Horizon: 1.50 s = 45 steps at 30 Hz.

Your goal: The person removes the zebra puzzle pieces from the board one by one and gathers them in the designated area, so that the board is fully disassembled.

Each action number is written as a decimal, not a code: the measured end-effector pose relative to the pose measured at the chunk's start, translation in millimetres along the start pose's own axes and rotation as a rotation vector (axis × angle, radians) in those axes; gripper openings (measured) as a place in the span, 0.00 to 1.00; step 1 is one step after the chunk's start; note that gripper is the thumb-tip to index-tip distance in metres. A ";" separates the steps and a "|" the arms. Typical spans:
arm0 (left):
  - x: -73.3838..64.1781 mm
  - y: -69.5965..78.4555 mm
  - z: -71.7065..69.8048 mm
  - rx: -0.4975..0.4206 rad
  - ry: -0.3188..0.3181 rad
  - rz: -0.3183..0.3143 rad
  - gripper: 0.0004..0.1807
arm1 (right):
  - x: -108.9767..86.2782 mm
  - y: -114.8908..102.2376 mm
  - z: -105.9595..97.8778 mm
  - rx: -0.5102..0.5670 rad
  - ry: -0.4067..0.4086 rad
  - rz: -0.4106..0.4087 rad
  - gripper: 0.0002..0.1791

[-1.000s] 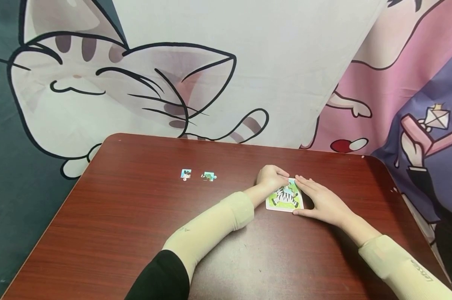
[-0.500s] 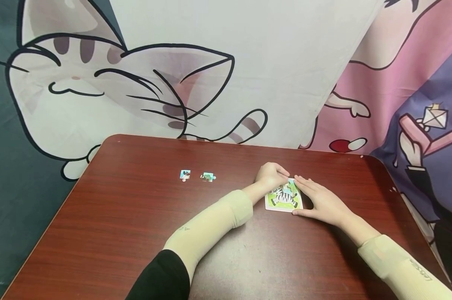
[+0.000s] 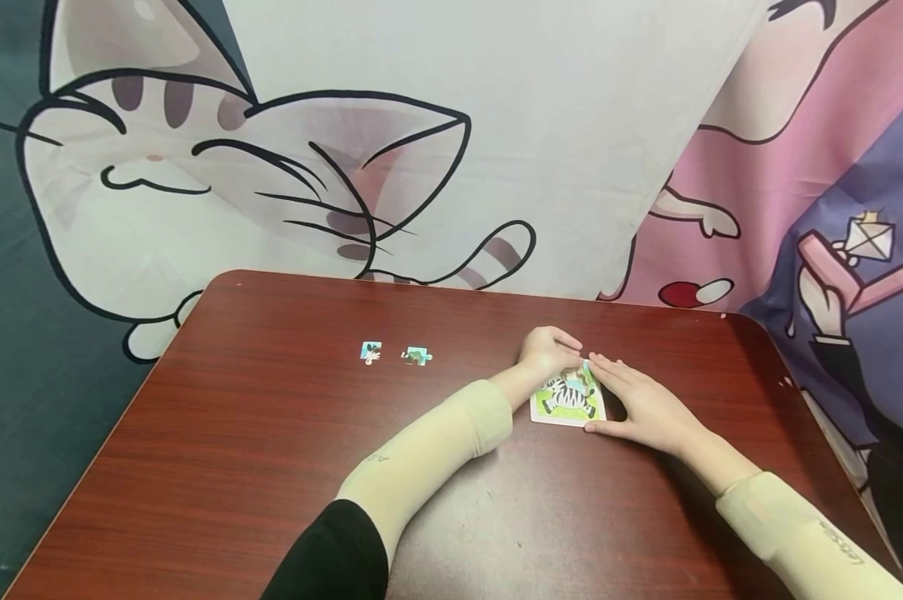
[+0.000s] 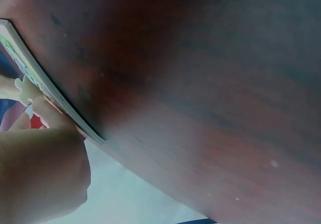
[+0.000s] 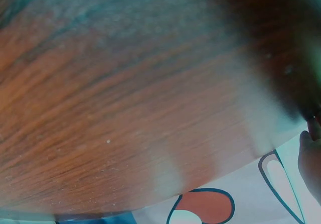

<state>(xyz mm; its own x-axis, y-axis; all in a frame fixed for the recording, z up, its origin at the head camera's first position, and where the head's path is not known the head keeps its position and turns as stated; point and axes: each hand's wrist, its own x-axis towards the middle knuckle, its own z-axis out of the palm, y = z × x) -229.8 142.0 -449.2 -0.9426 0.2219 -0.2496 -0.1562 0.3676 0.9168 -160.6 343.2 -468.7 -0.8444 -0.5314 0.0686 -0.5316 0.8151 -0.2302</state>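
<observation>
A small square jigsaw puzzle (image 3: 570,402) with a zebra on a green ground lies on the table in the head view. My left hand (image 3: 547,352) bends over its upper left corner and hides that part. In the left wrist view, the thumb and finger pinch a small pale green puzzle piece (image 4: 28,91) close over the puzzle's board (image 4: 47,81). My right hand (image 3: 650,404) lies along the puzzle's right side, fingers straight at the top right corner and thumb at the bottom right corner.
Two loose jigsaw pieces, one with black-and-white markings (image 3: 371,352) and one green and blue (image 3: 417,357), lie to the left on the brown table (image 3: 219,433). Behind the table's far edge hangs a cloth (image 3: 571,150) with cartoon prints.
My left hand and forearm have shifted very slightly to the right over the puzzle's corner. The right hand, the puzzle and the loose pieces have stayed in place.
</observation>
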 end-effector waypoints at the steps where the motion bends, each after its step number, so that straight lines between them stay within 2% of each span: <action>1: -0.7 0.3 0.4 0.012 0.003 -0.006 0.09 | -0.3 0.0 0.0 0.002 -0.005 0.002 0.53; 5: -3.5 1.4 0.7 0.063 0.014 -0.011 0.09 | -1.0 0.0 0.1 0.003 -0.007 0.002 0.54; 12: -4.7 0.8 1.8 0.066 0.050 -0.027 0.07 | -0.4 0.1 1.1 -0.012 0.019 -0.011 0.54; 17: -2.0 -0.6 4.9 0.085 0.041 -0.042 0.01 | -0.2 0.3 1.0 -0.011 0.014 -0.011 0.54; 24: -3.1 0.2 2.4 0.157 0.050 -0.030 0.02 | 0.3 -0.7 0.1 -0.012 0.000 -0.004 0.54; 33: 0.6 -0.3 -5.1 0.077 0.066 -0.047 0.03 | 0.1 -1.2 0.0 -0.019 0.000 -0.008 0.55; 39: -2.3 1.5 -16.8 0.041 0.067 -0.025 0.03 | -0.3 -1.4 -0.2 -0.030 -0.017 0.007 0.55; 45: -8.6 3.2 -31.4 -0.007 0.053 -0.056 0.02 | 0.8 -1.1 -0.5 -0.037 -0.009 -0.010 0.54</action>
<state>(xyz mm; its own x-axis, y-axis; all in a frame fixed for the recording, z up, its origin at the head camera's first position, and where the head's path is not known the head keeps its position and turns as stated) -231.5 113.0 -434.3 -0.9467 0.1526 -0.2837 -0.2111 0.3714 0.9041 -160.7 342.0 -467.9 -0.8384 -0.5416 0.0621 -0.5424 0.8176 -0.1930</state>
